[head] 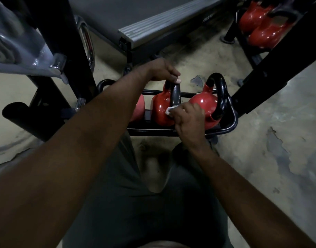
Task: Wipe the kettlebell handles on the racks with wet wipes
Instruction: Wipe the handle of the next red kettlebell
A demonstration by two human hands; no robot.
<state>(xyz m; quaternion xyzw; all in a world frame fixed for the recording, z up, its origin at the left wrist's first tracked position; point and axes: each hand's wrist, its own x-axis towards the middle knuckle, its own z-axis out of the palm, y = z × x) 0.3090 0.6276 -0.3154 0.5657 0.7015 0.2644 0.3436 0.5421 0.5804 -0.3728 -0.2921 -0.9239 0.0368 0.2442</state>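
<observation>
One handle has the wipe on it at this moment: the black looped metal handle [175,94] of the glossy red kettlebell [159,107] at the middle of the low black tubular rack [232,123]; the left hand [164,70] curls its fingers round the handle's far top, steadying it, while the right hand [187,116] pinches a small white wet wipe [169,110] in bent fingers and presses it on the handle's near end, where it meets the red body; at the rack's right end stands a second red kettlebell [203,102] with a thick black handle [221,93] — no hand on it, and whether it is wiped I cannot tell; at the rack's left a third red kettlebell [140,108] shows only a sliver behind the forearm; beyond the rack's far right, more red kettlebells [261,33] sit among black bars [282,56] — so I judge several handles are left.
</observation>
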